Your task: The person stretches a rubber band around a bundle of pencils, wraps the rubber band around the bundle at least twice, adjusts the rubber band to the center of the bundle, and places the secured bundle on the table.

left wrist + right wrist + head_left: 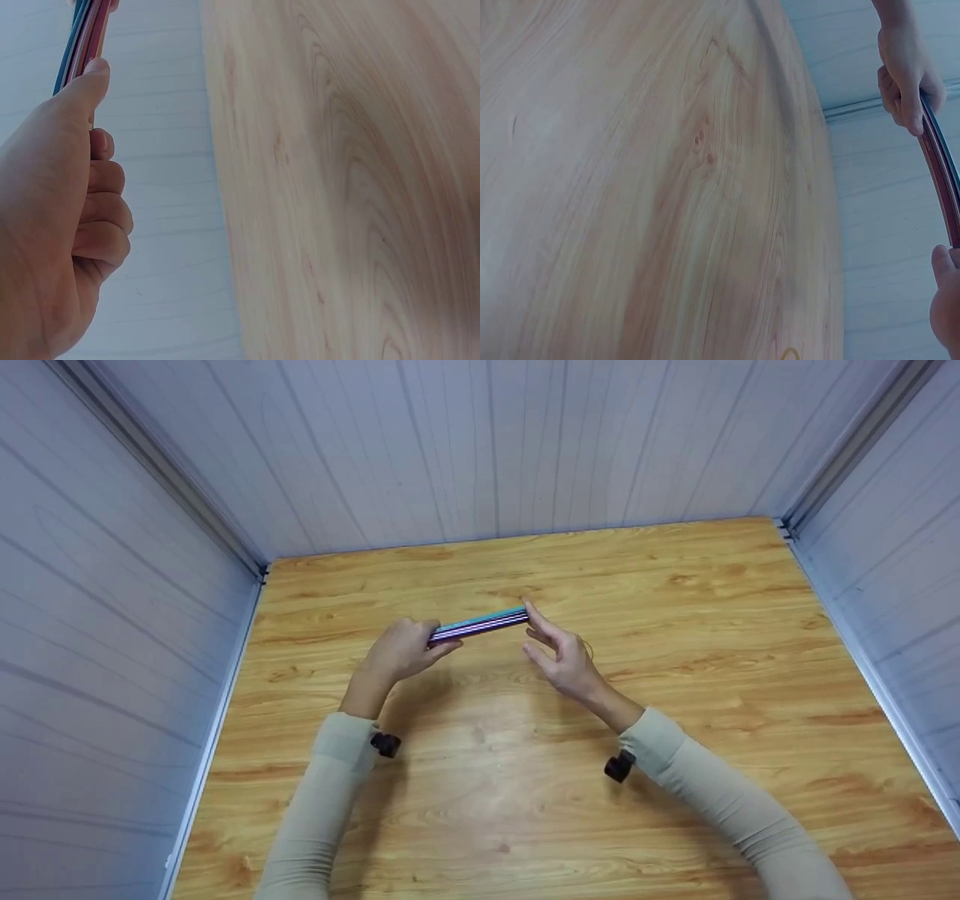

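Note:
A bundle of thin, coloured, pencil-like sticks (pixel 481 625) is held above the table, striped in blue, purple and white. My left hand (pixel 405 649) grips its left end, thumb on the near side. In the left wrist view, the fingers of the left hand (pixel 45 217) curl beneath the sticks (pixel 84 41). At the other end, my right hand (pixel 566 660) touches the sticks with extended fingers, its thumb standing apart. A thin yellow loop, like a rubber band (pixel 589 648), shows beside the right hand; how it hangs there is unclear.
The wood-grained table (pixel 495 780) spreads beneath both hands. Pale panelled walls stand at the back (pixel 465 450), left (pixel 112 622) and right (pixel 885 562). Each sleeve cuff carries a small black camera, one on the left (pixel 386 745) and one on the right (pixel 619 767).

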Available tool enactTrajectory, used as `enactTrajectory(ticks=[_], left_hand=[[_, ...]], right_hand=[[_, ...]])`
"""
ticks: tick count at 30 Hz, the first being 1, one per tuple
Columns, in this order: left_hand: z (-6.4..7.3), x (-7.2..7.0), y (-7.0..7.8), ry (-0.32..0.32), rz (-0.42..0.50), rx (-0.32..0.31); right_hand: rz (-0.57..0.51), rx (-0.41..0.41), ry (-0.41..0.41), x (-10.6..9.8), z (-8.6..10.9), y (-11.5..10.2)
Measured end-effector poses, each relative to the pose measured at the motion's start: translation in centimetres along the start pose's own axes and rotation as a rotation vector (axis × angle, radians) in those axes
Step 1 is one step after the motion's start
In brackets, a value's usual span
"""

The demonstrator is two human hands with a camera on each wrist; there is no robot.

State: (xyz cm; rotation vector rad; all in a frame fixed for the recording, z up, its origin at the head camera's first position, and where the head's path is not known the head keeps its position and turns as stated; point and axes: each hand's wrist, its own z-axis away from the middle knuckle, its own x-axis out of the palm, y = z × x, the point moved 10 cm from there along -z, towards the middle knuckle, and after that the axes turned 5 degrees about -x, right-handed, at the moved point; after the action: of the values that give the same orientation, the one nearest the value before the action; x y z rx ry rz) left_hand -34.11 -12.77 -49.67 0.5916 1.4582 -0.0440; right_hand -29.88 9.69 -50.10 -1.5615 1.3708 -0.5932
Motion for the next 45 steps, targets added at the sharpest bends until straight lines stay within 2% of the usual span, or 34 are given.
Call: enactTrajectory(ticks=[4,8,11,16,20,26,30,38,45], left_hand=[[0.0,0.0,0.1,-0.001,0.014,0.009],[-0.2,-0.1,0.1,-0.011,0.022,-0.018],[-0.3,-0.1,0.2,-0.018,0.029,-0.029],[-0.4,-0.3,0.8,0.011,0.007,0.002],[-0.4,-0.2,1.0,0.023,-0.021,0.024],[-0.1,-0.1,1.2,0.038,-0.015,0.057],[0.0,-0.1,1.0,0.045,-0.011,0.056],[-0.2,-0.2,0.9,0.057,0.008,0.047],[0.2,-0.4,0.0,0.03,0.045,0.006]], right_hand=[[-0.008,-0.018,-0.019,0.0,0.1,-0.3],[-0.007,-0.028,-0.054,0.5,0.2,-0.4],[-0.013,-0.02,-0.037,0.5,0.1,-0.3],[-0.004,-0.009,0.004,0.1,-0.1,-0.4],[0.033,-0.01,-0.001,-0.1,-0.2,-0.4],[0.054,-0.019,-0.005,-0.2,-0.2,-0.2],[0.05,-0.032,-0.001,-0.6,-0.2,-0.4],[0.081,-0.036,-0.027,-2.1,-0.2,-0.7],[0.138,-0.035,0.021,-5.0,0.0,0.0]])
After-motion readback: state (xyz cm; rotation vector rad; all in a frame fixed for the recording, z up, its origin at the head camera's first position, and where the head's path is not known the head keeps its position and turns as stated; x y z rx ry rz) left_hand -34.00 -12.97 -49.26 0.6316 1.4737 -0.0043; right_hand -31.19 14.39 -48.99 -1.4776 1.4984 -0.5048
